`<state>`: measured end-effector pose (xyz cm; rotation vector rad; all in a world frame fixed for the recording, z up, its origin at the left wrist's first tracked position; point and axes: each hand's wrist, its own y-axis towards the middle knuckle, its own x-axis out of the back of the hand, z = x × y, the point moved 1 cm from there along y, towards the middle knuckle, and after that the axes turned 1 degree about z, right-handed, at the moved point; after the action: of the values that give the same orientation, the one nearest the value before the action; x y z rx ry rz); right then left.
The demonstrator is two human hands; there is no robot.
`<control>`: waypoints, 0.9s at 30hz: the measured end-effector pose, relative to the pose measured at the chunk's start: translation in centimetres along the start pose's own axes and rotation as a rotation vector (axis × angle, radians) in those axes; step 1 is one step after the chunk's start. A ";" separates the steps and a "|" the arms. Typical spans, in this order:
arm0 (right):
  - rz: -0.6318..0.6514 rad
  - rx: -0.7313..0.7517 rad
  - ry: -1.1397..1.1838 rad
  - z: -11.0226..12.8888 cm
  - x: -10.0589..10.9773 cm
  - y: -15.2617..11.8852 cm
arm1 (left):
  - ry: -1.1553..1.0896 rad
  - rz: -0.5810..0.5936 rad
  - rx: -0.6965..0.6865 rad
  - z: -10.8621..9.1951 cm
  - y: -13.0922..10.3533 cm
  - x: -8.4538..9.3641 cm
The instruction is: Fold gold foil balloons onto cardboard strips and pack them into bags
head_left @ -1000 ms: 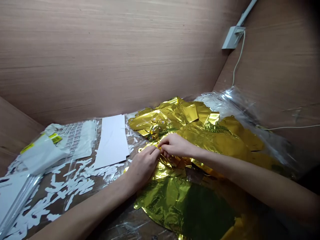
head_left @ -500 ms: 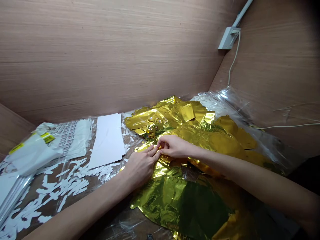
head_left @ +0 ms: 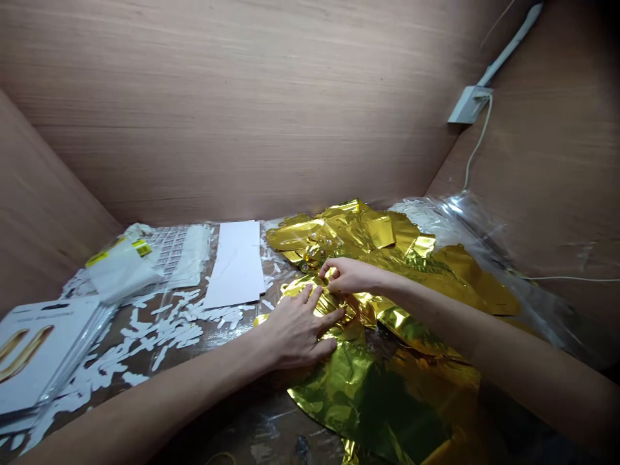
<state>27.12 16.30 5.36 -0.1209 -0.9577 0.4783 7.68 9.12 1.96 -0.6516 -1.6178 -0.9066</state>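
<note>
My left hand [head_left: 306, 328] lies palm down with its fingers spread over a gold foil balloon [head_left: 339, 371], pressing on its crinkled surface. Just beyond it, my right hand [head_left: 349, 276] is curled, thumb and fingertips pinched together above the foil. Whatever is between those fingertips is too small to make out. More flat gold foil balloons [head_left: 387, 232] lie heaped behind and to the right of both hands. At the near edge of the heap, beside my right fingertips, is a small clump of shiny bits [head_left: 312, 255].
White cards [head_left: 235, 265] lie left of the foil. Loose white paper strips [head_left: 169, 332] are scattered farther left, near a printed plastic packet [head_left: 177, 252] and packaging picturing a gold balloon [head_left: 43, 349]. Clear plastic film [head_left: 465, 213] lies back right, below a wall socket [head_left: 469, 103].
My left hand has drawn back from the right one, and its fingers have spread out flat. My right hand stays pinched over the foil. The view has turned left.
</note>
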 end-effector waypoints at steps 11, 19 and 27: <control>-0.148 0.183 0.101 -0.7 0.7 0.1 | -0.029 0.134 0.260 4.7 -0.3 5.4; -0.342 0.357 0.382 1.0 6.0 -0.7 | 0.214 0.465 0.567 9.7 -2.3 7.9; -0.340 0.464 0.470 2.6 7.6 -0.9 | 0.150 0.092 0.713 8.6 -4.6 9.1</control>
<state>29.01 18.64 12.89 0.3341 -0.3775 0.3241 -2.82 13.34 8.99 -0.1494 -1.6149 -0.2576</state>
